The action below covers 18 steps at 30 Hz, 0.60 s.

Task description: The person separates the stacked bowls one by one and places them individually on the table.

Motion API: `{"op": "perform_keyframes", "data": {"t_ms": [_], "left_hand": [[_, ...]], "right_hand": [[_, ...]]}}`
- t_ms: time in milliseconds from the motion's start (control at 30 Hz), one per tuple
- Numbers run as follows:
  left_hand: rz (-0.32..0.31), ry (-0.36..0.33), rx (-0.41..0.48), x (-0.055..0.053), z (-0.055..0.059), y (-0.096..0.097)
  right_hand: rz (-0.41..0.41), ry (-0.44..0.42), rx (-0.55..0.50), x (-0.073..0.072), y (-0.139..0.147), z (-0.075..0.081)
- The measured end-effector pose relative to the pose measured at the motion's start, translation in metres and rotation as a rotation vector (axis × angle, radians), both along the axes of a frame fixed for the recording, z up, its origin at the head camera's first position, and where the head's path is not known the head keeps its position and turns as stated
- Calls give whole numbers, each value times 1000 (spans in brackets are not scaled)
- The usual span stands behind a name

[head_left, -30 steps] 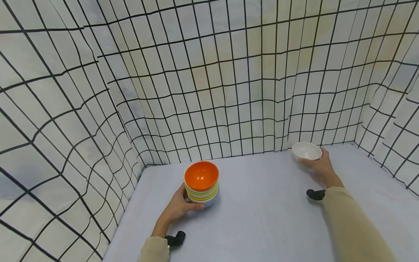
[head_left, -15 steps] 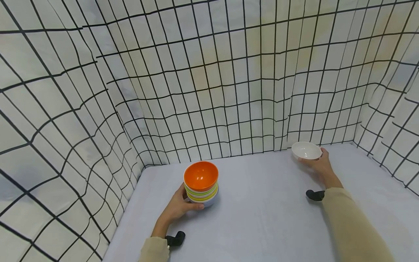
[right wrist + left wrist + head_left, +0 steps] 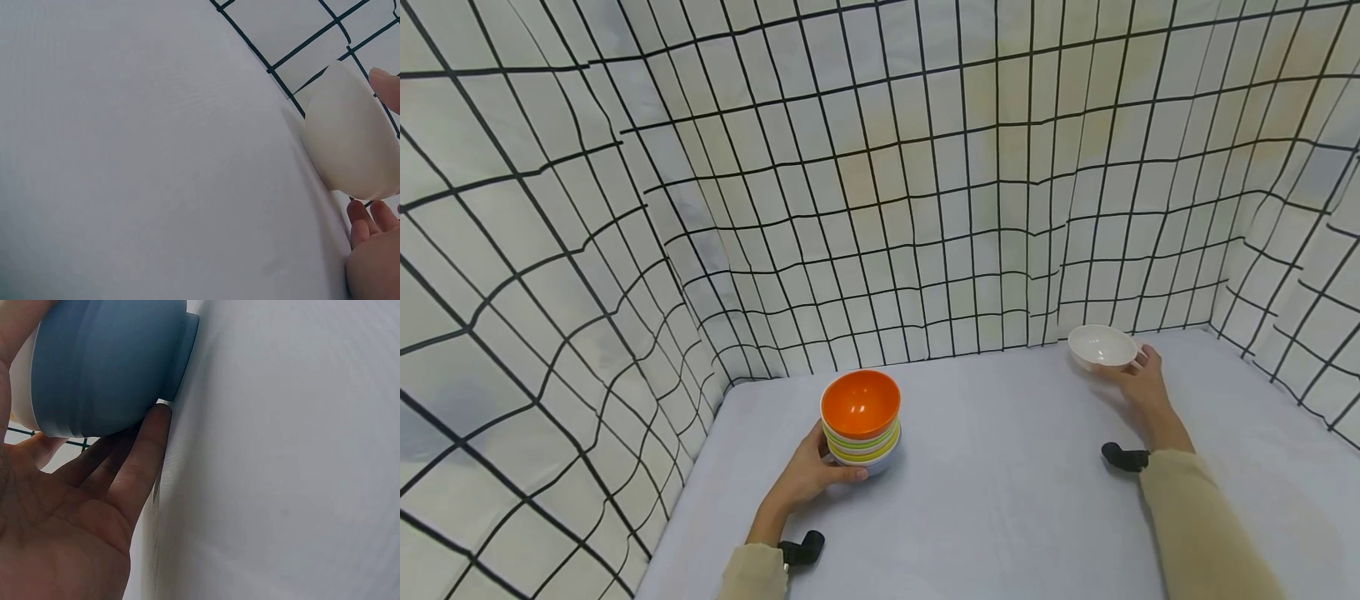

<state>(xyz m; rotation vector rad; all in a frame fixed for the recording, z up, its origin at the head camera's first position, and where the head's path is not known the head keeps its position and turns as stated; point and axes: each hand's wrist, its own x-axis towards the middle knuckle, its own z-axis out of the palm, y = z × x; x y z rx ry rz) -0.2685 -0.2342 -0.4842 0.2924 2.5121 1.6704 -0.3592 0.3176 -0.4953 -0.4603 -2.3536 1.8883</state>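
On the left of the table stands a stack of bowls, an orange bowl (image 3: 861, 404) on top, white, green and yellow rims below it, and a blue bowl (image 3: 106, 362) at the bottom. My left hand (image 3: 812, 471) holds the stack low down, thumb along the near side and fingers round the left. At the back right, a white bowl (image 3: 1101, 343) sits upright. My right hand (image 3: 1144, 387) is at its near right side, fingers and thumb spread about it. In the right wrist view, a small gap shows between the fingertips (image 3: 356, 209) and the white bowl.
A white cloth (image 3: 985, 467) covers the table. White walls with a black grid (image 3: 955, 208) rise along its back, left and right sides, with the white bowl close to the back one. Each wrist wears a black camera mount (image 3: 1123, 457).
My right hand has loosened from the white bowl and drawn back slightly toward me, its fingers spreading. The bowl stays where it was. My left hand and the stack have not visibly moved.
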Motion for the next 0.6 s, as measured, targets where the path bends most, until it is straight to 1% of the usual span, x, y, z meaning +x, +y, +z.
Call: {"op": "perform_keyframes", "data": {"t_ms": [200, 433, 533, 600], "left_hand": [[14, 3, -9, -1, -1, 0], [6, 3, -7, 0, -3, 1], [3, 7, -11, 0, -2, 1], [5, 10, -13, 0, -2, 0]], "right_hand": [[-35, -5, -72, 6, -1, 0], [-77, -8, -152, 10, 0, 0], [-97, 5, -164, 11, -2, 0], [-120, 26, -143, 11, -5, 1]]}}
